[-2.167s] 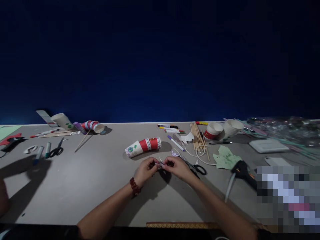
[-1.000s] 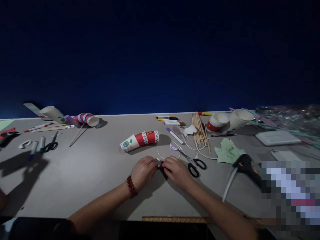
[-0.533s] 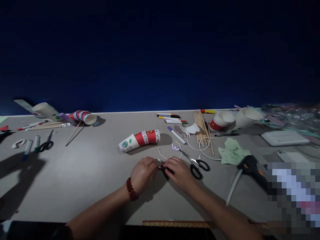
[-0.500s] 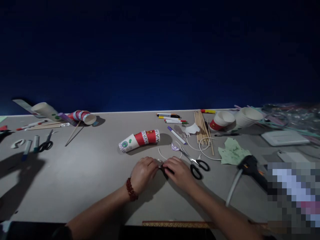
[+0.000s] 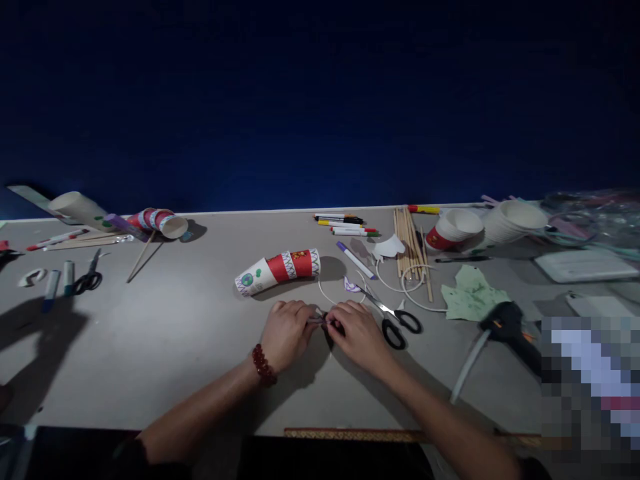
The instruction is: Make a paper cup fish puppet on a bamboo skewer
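1. Landmark: a curved cup chain of nested paper cups, smooth-walled, banded red and white with zigzag drawing, lying on its side.
2. On the near side of the cup chain, the left hand, a beaded bracelet at its wrist, pinches a small, thin, pale purple piece; the right hand closes its fingertips on the other end. The fingers hide its full outline.
3. Right of the cup chain: scissors with steel blades and black loop handles, slender wooden sticks, and ragged-edged green paper.
4. Edges and room: a purple-capped marker lies near the chain's right end; leftward, a broad stretch of bench separates the chain from small scissors.
5. The bench is matt grey; its far edge, beyond the cup chain, meets a dark blue backdrop.
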A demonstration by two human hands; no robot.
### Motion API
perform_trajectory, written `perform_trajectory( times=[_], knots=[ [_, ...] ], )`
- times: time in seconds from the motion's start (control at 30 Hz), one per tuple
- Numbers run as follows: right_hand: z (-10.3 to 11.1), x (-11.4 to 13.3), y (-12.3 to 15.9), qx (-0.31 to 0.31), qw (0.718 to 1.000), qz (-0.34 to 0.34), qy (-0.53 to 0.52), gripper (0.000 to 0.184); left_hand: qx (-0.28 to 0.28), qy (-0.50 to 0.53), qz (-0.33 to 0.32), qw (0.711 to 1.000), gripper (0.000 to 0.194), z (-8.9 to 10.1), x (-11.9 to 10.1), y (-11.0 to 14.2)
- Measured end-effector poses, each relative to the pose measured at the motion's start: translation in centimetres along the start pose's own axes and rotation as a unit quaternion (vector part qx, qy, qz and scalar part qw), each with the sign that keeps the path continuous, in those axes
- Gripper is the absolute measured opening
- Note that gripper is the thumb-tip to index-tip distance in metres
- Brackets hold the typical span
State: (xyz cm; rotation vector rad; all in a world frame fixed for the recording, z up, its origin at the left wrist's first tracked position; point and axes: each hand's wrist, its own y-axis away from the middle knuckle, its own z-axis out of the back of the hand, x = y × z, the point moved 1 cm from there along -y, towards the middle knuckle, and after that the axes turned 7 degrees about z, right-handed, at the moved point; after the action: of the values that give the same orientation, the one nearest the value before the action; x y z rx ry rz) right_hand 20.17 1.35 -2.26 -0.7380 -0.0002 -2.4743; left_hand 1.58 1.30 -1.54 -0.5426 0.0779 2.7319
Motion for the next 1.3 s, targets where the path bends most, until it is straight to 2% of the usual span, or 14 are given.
perform_trajectory(
  times=[0.17,0.4,0.5,0.6,0.7,0.83,0.93,1.07,1.3],
  knots=[
    [0.3,-0.4,-0.2,0.015,1.000,-0.002,-0.006,0.009,0.021,-0.005,0.020,1.000,0.011,0.3,0.1,-0.3],
    [-0.1,0.5,-0.2,0.013,0.998,-0.016,0.058,0.006,0.018,-0.005,0.029,0.999,0.013,0.3,0.5,-0.6],
    [0.7,0.2,0.0,0.008,0.999,-0.015,0.032,0.011,0.024,0.017,0.030,0.999,0.016,0.5,0.7,-0.7],
    [2.4,-1.1,-0.1,-0.046,0.998,-0.028,0.014,0.016,0.020,0.043,0.024,0.999,0.017,0.7,1.2,-0.6],
    [3.9,-2.8,-0.7,-0.097,0.990,-0.041,0.091,0.017,0.001,0.064,0.023,0.998,0.012,0.9,1.7,-0.6],
    [3.9,-4.1,-2.3,-0.065,0.985,-0.035,0.158,0.026,-0.032,0.089,0.039,0.995,0.009,0.5,2.5,-0.6],
    [3.5,-4.4,-3.3,-0.031,0.984,-0.033,0.171,0.033,-0.045,0.106,0.040,0.993,0.015,0.0,3.1,-0.7],
    [3.7,-4.4,-4.2,-0.006,0.986,-0.037,0.164,0.030,-0.069,0.106,0.023,0.992,0.021,-0.2,3.7,-0.7],
    [4.5,-4.4,-4.6,0.016,0.989,-0.037,0.140,0.025,-0.097,0.121,-0.004,0.988,0.014,0.8,3.2,-0.3]
  ],
)
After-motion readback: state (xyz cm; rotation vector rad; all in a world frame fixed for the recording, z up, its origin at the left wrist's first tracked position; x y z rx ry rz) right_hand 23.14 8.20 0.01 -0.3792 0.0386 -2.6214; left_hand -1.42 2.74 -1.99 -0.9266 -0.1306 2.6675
